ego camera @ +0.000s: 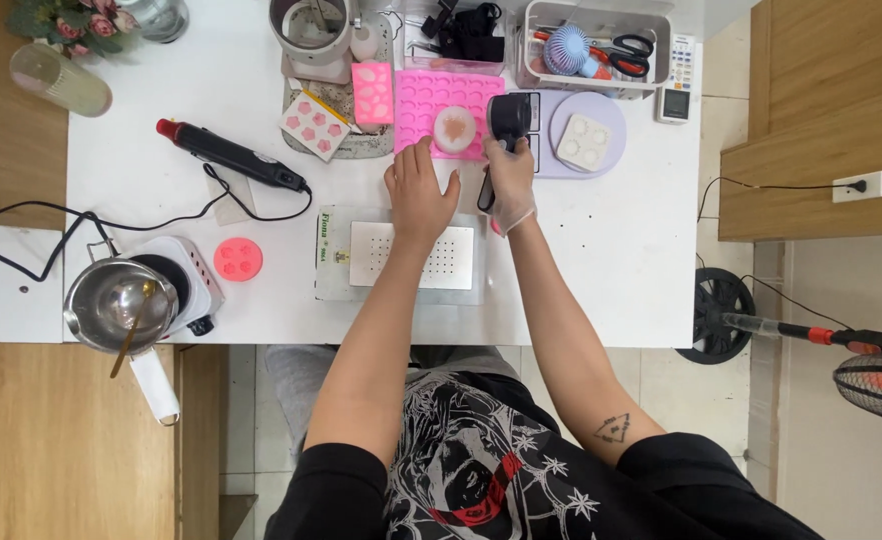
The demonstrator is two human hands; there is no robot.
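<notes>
Nearest to me are the person's two bare forearms, reaching out over the white table (581, 270) from a black printed shirt. The left hand (419, 190) lies flat with its fingers spread, its fingertips just beside a round white mould with a pinkish centre (454, 129). That mould sits on a pink silicone tray of small cavities (439, 100), at its near edge. The right hand (510, 180) is closed round the handle of a black hand-held blower (508, 118), whose head sits just right of the round mould.

By the look of it the round mould is already filled, while the pink tray's cavities appear empty; whether the fill has set I cannot tell.

Farther out, a flat white perforated plate (411, 255) lies under the left wrist. A black heat gun (231, 155) lies to the left, and beyond it a steel pouring pot (111, 300) on a small white hotplate (186, 285).
</notes>
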